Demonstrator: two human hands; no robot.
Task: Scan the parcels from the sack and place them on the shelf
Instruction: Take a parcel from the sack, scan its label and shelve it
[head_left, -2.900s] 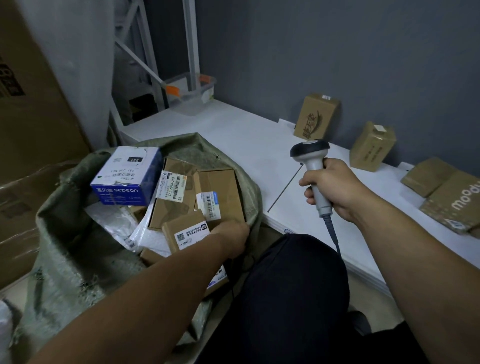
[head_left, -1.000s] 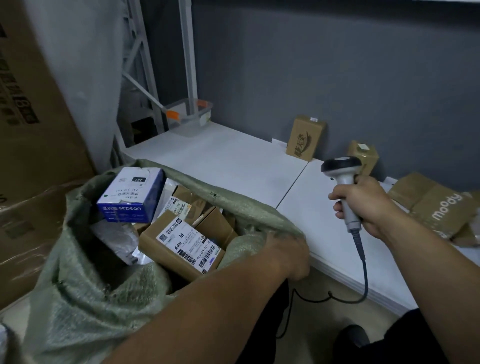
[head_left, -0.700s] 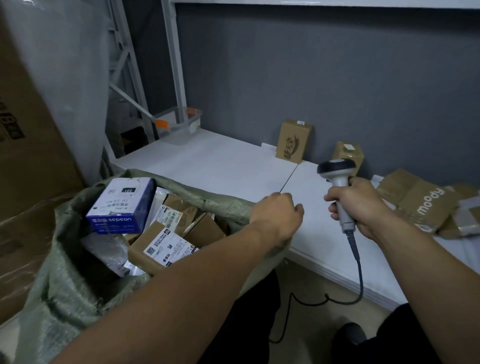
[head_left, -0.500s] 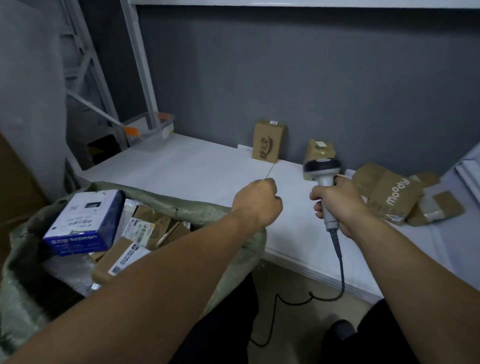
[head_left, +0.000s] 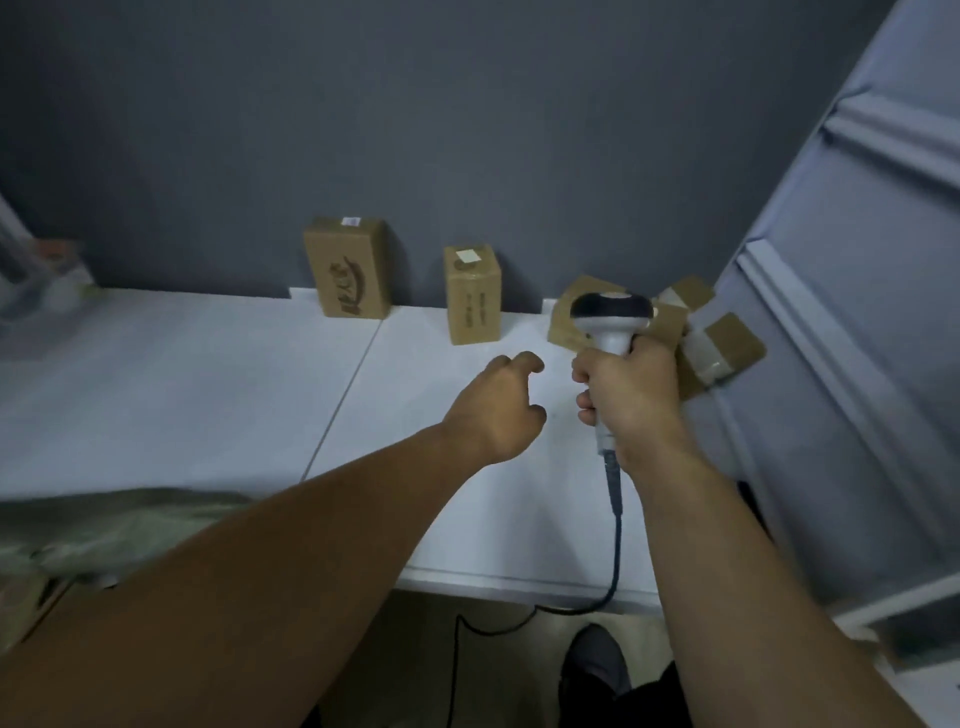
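Observation:
My right hand (head_left: 631, 395) grips the handle of a white barcode scanner (head_left: 610, 312) with a dark head, held upright over the white shelf (head_left: 182, 389). My left hand (head_left: 501, 410) hovers just left of it above the shelf, fingers loosely curled and holding nothing. Two brown parcels stand upright against the grey wall: a taller printed box (head_left: 349, 270) and a smaller box (head_left: 471, 296). Behind the scanner lies a pile of brown parcels (head_left: 722, 343). Only the rim of the green sack (head_left: 119, 525) shows at the lower left; its contents are out of view.
The scanner's black cable (head_left: 615, 545) drops over the shelf's front edge to the floor. A clear plastic bin (head_left: 47, 275) sits at the far left of the shelf. A pale metal shelf frame (head_left: 831, 312) rises on the right. My shoe (head_left: 592, 660) is below.
My view swung right, away from the sack. My left hand left the sack's rim and moved out over the shelf, its fist loosening. My right hand kept its grip on the scanner.

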